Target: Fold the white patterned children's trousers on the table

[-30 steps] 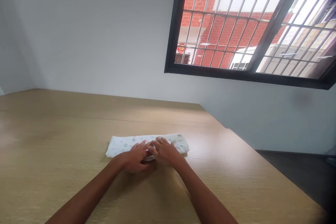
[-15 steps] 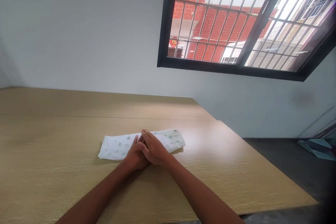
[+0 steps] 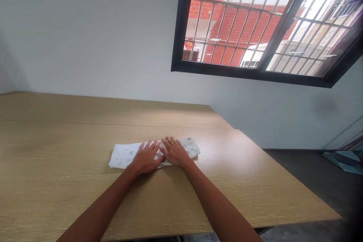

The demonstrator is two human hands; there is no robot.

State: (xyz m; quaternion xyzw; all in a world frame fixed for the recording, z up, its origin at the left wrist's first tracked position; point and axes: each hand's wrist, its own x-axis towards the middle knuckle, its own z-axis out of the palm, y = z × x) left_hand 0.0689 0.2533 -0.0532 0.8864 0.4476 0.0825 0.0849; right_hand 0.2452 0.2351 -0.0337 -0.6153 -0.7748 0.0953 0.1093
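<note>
A white cloth with small printed flower motifs [image 3: 124, 156] lies folded into a long, flat strip on the wooden table [image 3: 56, 166]. My left hand [image 3: 146, 157] rests palm down on the cloth's middle, its fingers spread. Beside it, my right hand [image 3: 175, 151] lies flat on the cloth too, with its fingertips close to those of my left hand. Neither hand grips the fabric. Both hands hide the central part of the strip.
The table's right edge runs diagonally down to a dark floor [image 3: 300, 181], where a flat teal item [image 3: 343, 161] lies. A barred window [image 3: 227, 19] in the white wall shows a red brick building.
My hands have separated: the right hand no longer lies across the left, and both now rest flat side by side on the cloth. The cloth looks nearly unmoved.
</note>
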